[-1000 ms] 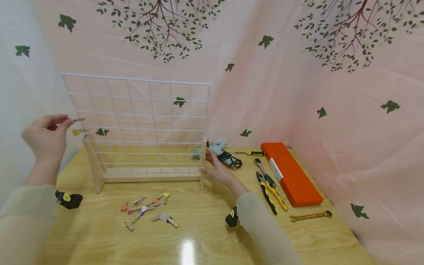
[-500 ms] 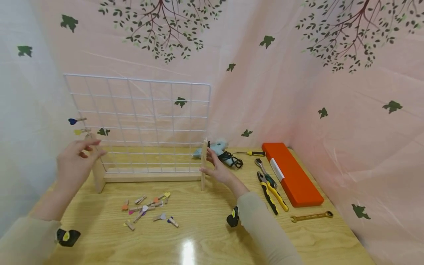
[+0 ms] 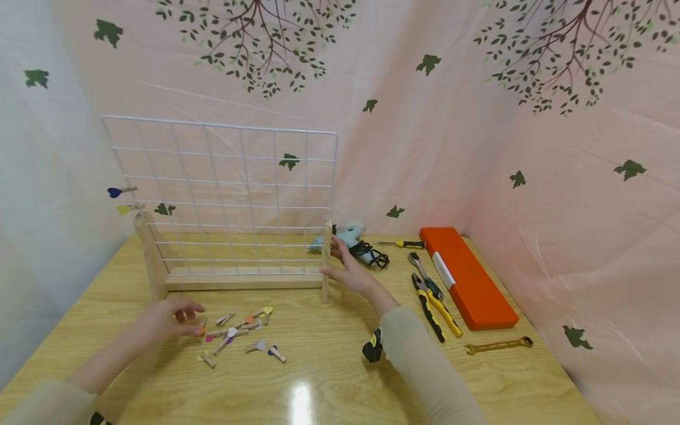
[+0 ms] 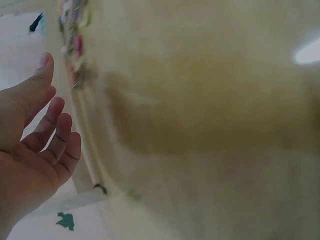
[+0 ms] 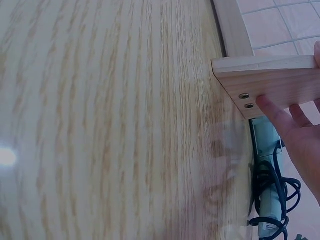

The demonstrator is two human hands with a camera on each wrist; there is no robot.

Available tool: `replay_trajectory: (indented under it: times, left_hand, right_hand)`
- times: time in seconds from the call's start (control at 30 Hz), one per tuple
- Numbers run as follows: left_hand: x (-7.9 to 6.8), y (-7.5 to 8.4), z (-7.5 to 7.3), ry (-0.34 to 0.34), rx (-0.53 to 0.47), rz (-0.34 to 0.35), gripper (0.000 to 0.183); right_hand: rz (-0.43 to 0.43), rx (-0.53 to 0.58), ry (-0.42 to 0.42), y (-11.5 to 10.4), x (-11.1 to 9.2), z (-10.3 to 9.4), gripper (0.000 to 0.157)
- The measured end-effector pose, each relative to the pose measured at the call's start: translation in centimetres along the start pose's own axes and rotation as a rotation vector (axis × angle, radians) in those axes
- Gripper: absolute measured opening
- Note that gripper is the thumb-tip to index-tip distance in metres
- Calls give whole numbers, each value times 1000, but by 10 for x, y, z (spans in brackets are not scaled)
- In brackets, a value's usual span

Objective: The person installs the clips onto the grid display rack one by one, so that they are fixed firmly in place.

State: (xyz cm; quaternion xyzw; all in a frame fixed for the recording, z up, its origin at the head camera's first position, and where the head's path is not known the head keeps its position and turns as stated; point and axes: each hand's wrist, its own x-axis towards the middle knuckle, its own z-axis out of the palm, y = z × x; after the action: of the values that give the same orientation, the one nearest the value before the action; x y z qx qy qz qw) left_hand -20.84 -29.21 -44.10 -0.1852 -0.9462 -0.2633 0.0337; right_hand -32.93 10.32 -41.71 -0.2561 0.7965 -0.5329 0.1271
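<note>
My left hand point(image 3: 167, 321) reaches low over the table beside an orange-heart clothespin point(image 3: 200, 329); whether the fingertips touch it I cannot tell. In the left wrist view its fingers are loosely bent, with nothing seen in them. Several small heart clothespins point(image 3: 231, 334) lie scattered to its right. My right hand point(image 3: 347, 271) holds the right wooden upright point(image 3: 326, 289) of a stand that bears a white wire grid point(image 3: 242, 177), thumb at the front edge, fingers around the side. A dark-blue-heart clothespin point(image 3: 114, 192) and a yellow-heart clothespin point(image 3: 124, 209) are clipped to the grid's left edge.
Behind the right upright lies a pale blue glue gun point(image 3: 347, 236) with a coiled black cord. Farther right are a screwdriver point(image 3: 410, 244), a ratchet wrench point(image 3: 419, 268), yellow-black pliers point(image 3: 438, 313), an orange case point(image 3: 470, 283) and a combination wrench point(image 3: 499, 346). Printed fabric hangs behind the table.
My left hand has let go of the dark-blue-heart clothespin, which stays on the grid's left edge, and has come down and right to the loose clothespins. The right hand stays put.
</note>
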Motion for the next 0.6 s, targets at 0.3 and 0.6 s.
replay_trajectory:
  times: [0.3,0.6]
  left_hand:
    - [-2,-5,17,-56,-21,66,23]
    - [-1,-1,16,-69,-83,-44,16]
  right_hand:
    - [-3,-44,49,19,9,2,79]
    - [-22,-51,46,20,8,2,78]
